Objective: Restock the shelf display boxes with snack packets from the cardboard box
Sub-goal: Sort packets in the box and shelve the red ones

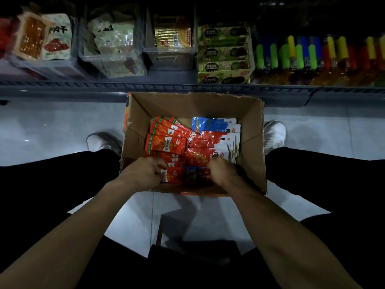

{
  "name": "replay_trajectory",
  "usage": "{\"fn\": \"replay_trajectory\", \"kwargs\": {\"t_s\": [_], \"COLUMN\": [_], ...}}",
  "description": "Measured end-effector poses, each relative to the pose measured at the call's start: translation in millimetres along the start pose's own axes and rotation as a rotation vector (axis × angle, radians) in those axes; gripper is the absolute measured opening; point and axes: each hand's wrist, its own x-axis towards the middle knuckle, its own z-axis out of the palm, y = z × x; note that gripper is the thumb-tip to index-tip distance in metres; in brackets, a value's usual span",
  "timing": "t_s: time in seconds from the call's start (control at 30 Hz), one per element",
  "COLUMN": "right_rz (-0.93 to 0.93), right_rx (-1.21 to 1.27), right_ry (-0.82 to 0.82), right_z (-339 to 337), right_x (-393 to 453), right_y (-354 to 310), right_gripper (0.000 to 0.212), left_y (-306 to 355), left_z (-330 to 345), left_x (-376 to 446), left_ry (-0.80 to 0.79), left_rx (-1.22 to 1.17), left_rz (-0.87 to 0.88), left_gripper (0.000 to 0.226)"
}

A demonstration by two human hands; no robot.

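An open cardboard box (250,130) stands on the floor between my feet, below the shelf. Inside lie several red snack packets (166,142) on the left, red-and-white packets (210,140) on the right and a blue packet (208,124) at the far right. My left hand (143,174) is inside the near left of the box, its fingers curled round the edge of a red packet (173,175). My right hand (224,171) reaches into the near right, fingers curled on a dark blue-topped packet (195,174) in shadow. Clear display boxes (116,59) sit on the shelf above.
The shelf holds clear bins of pale and gold packets (173,34), a green carton of snacks (225,53) and a row of coloured lighters (312,53). A dark shelf rail (62,88) runs along the front. My white shoes (274,134) flank the box on the grey tiled floor.
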Motion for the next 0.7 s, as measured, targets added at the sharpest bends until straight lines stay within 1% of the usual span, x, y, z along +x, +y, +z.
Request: {"fn": "replay_trajectory", "kwargs": {"t_s": [0.07, 0.13, 0.17, 0.2, 0.23, 0.3, 0.37, 0.4, 0.47, 0.53, 0.57, 0.63, 0.67, 0.7], "right_rz": [0.037, 0.092, 0.121, 0.143, 0.153, 0.115, 0.046, 0.013, -0.029, 0.009, 0.067, 0.240, 0.337, 0.432], "right_rx": [0.059, 0.183, 0.297, 0.464, 0.656, 0.972, 1.101, 1.130, 1.183, 1.153, 1.091, 0.914, 0.836, 0.787], "right_ry": [0.004, 0.080, 0.113, 0.135, 0.124, 0.010, -0.091, -0.117, -0.139, -0.090, -0.022, 0.145, 0.197, 0.213], "right_z": [-2, -8, -15, -24, -35, -59, -73, -77, -78, -72, -68, -59, -52, -45], "right_x": [-3, -3, -1, -1, 0, -4, -6, -7, -6, -1, 2, 8, 12, 14], "right_y": [0, 2, 3, 4, 4, 1, -5, -9, -16, -17, -13, 0, 8, 15], "right_gripper": [0.021, 0.014, 0.012, 0.011, 0.009, 0.009, 0.008, 0.007, 0.008, 0.009, 0.009, 0.013, 0.018, 0.023], "left_y": [0, 0, 0, 1, 3, 8, 16, 19, 23, 25, 25, 23, 21, 19], "left_z": [0, -2, -3, -3, -4, -5, -4, -2, 2, 4, 3, 1, 1, 0], "left_x": [0, 1, 1, 2, 4, 7, 10, 12, 15, 15, 14, 12, 12, 12], "left_ry": [-0.004, 0.005, 0.016, 0.032, 0.048, 0.059, 0.046, 0.054, 0.137, 0.267, 0.325, 0.406, 0.429, 0.444], "left_rx": [0.004, 0.002, -0.007, -0.026, -0.056, -0.162, -0.361, -0.452, -0.554, -0.497, -0.439, -0.373, -0.363, -0.360], "left_rz": [-0.006, -0.022, -0.031, -0.043, -0.055, -0.077, -0.084, -0.077, -0.072, -0.079, -0.087, -0.100, -0.108, -0.117], "left_gripper": [0.026, 0.025, 0.024, 0.024, 0.026, 0.039, 0.045, 0.043, 0.032, 0.029, 0.029, 0.029, 0.030, 0.030]}}
